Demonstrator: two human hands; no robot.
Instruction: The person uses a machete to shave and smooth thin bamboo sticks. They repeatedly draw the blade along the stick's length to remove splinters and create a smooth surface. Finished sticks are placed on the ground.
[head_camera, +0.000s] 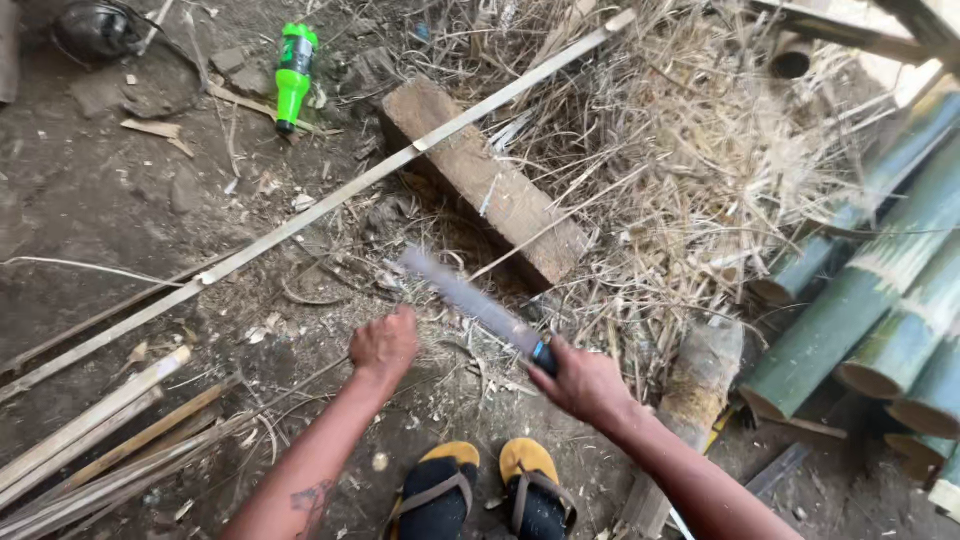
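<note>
Dirt ground; fingers around machete

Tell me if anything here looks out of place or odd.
A bright green plastic bottle lies tipped on its side in the dirt at upper left, out of place among bamboo scraps. Otherwise it is ordinary work litter: the right hand grips a long blade, and the left hand is a closed fist.

A green plastic bottle lies near green bamboo poles.
</note>
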